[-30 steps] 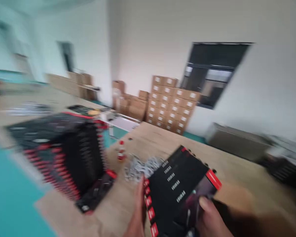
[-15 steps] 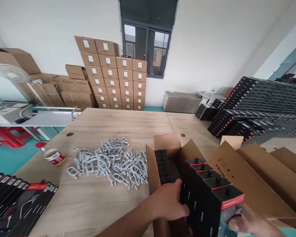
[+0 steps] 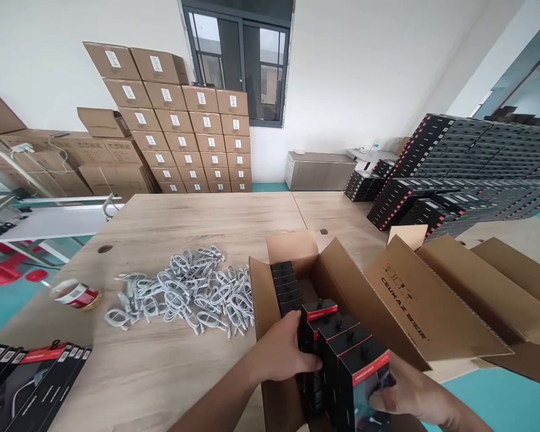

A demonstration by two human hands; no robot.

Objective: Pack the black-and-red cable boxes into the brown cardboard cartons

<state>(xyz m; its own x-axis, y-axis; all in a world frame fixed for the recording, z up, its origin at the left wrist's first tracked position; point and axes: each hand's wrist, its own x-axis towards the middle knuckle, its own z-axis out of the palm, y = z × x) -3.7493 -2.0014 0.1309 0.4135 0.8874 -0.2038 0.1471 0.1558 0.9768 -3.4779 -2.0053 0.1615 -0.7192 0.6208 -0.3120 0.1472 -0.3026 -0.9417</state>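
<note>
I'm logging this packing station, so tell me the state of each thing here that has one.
Carton: open, flaps up, partly filled.
Black boxes: upright, gripped between both hands, partly in the carton.
Left hand: pressed on the boxes' side.
Right hand: holding the nearest box.
White cables: coiled, heaped loose on the table.
Tape roll: lying flat.

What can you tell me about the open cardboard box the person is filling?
The cardboard box is plain brown corrugated card, standing open at the edge of the wooden table, flaps spread, one printed with dark lettering. A row of black packs fills its far end. The left hand and right hand press red-topped black packs into it.
</note>
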